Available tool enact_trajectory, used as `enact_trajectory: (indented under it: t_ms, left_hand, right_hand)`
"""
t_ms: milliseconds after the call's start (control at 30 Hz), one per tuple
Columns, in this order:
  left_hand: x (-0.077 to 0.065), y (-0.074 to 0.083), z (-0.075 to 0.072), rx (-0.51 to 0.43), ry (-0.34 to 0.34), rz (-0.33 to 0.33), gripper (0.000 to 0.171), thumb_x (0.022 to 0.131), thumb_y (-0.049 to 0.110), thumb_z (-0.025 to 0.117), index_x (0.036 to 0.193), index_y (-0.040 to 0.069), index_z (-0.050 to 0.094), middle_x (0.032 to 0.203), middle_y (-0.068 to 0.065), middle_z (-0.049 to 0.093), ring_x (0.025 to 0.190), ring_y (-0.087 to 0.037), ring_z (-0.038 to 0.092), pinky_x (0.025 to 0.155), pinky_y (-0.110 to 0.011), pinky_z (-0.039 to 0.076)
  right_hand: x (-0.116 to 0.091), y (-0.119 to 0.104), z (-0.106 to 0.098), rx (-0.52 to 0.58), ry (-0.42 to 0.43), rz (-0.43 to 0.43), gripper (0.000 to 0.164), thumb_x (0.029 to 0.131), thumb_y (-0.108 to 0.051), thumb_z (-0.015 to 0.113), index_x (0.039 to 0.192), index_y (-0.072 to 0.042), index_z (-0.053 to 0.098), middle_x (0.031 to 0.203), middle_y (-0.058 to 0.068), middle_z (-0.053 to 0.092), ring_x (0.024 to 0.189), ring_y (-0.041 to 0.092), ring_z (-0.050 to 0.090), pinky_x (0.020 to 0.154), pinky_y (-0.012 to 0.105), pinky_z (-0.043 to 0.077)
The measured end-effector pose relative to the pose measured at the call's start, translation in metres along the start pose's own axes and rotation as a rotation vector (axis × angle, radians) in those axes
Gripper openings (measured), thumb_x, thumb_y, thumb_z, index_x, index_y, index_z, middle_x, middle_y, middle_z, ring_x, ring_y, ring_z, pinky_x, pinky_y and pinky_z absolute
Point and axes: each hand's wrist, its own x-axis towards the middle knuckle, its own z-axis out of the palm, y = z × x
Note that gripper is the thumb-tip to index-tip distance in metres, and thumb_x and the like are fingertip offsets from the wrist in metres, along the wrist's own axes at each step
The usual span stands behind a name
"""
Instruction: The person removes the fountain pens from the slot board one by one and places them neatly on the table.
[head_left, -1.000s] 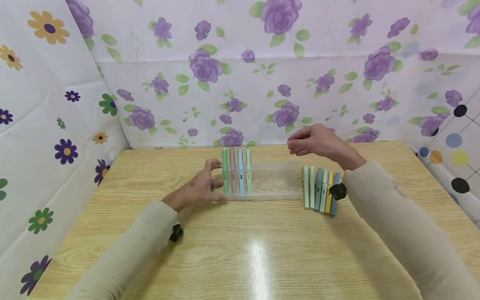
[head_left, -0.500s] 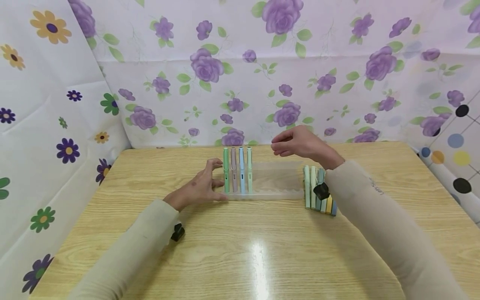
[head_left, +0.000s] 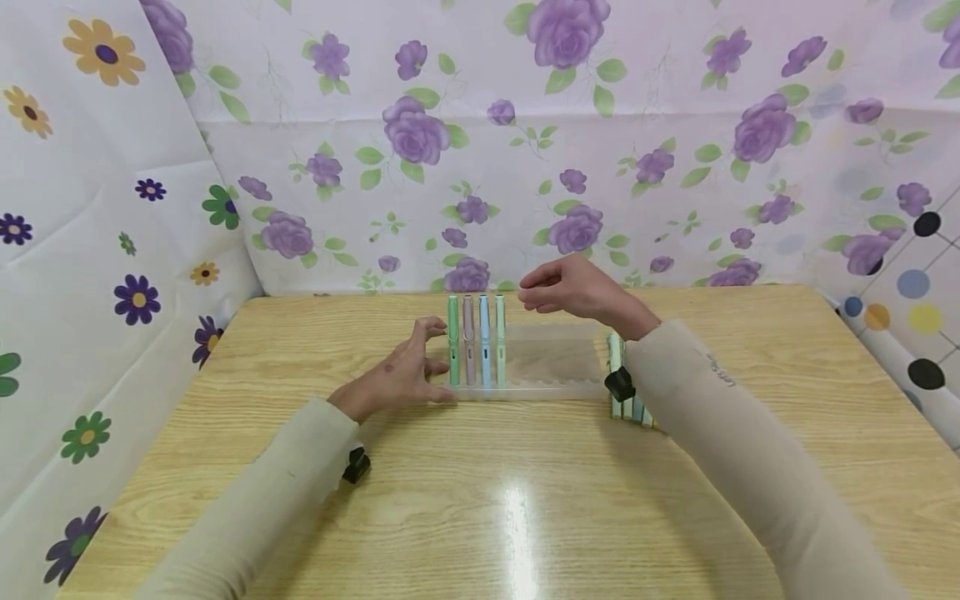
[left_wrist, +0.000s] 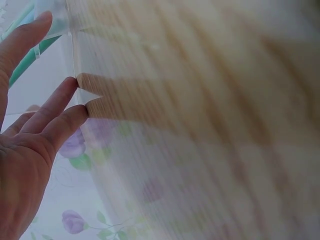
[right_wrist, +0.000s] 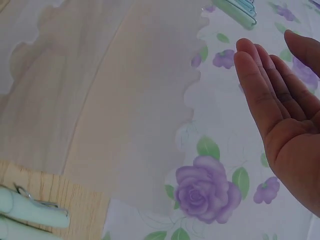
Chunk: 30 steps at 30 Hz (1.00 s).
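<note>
The left hand (head_left: 401,372), fingers spread and unclenched, seemingly braces the clear rack (head_left: 555,390) beside its fingertips to steady four pens (head_left: 485,333) there, while the right hand (head_left: 576,287), holding nothing, hovers near the rack's bare part.

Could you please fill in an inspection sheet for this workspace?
Surface: wood-grain table with a bright glare streak toward the front.
Job's things: four pens in the left part of a clear rack; more pens lie by its right end, partly hidden by the right sleeve.
Clutter: nothing seen.
Hands: left hand touches the rack's left end; right hand is raised above the table, fingers straight, holding nothing.
Cables: nothing seen.
Surroundings: patterned sheets behind and at both sides.
</note>
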Motion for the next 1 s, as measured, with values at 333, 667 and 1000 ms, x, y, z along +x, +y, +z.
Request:
enact_trajectory:
  t_ms: [333, 667, 1000]
  left_hand:
    - [0.000, -0.001, 0.000, -0.019, -0.006, -0.015, 0.100, 0.077, 0.013, 0.088, 0.144, 0.018, 0.014, 0.161, -0.016, 0.018, 0.123, -0.034, 0.059, 0.097, -0.046, 0.050]
    - [0.001, -0.001, 0.000, -0.033, -0.004, -0.012, 0.099, 0.078, 0.009, 0.087, 0.143, 0.018, 0.013, 0.160, -0.016, 0.018, 0.122, -0.035, 0.059, 0.096, -0.046, 0.052]
    - [0.002, 0.000, 0.001, -0.089, -0.008, 0.000, 0.099, 0.077, 0.004, 0.086, 0.142, 0.016, 0.013, 0.159, -0.018, 0.018, 0.123, -0.036, 0.059, 0.093, -0.043, 0.054]
  right_hand:
    - [0.007, 0.000, 0.014, -0.003, 0.003, -0.023, 0.036, 0.097, -0.018, 0.068, 0.127, 0.001, 0.063, 0.115, 0.017, 0.069, 0.102, 0.026, 0.069, 0.091, 0.037, 0.055]
    - [0.014, 0.008, 0.027, -0.017, 0.024, -0.060, 0.035, 0.097, -0.017, 0.068, 0.125, 0.003, 0.064, 0.113, 0.017, 0.069, 0.099, 0.027, 0.070, 0.091, 0.042, 0.055]
    - [0.020, 0.009, 0.037, 0.009, 0.035, -0.051, 0.036, 0.097, -0.014, 0.068, 0.127, 0.006, 0.062, 0.114, 0.020, 0.068, 0.102, 0.032, 0.069, 0.084, 0.033, 0.058]
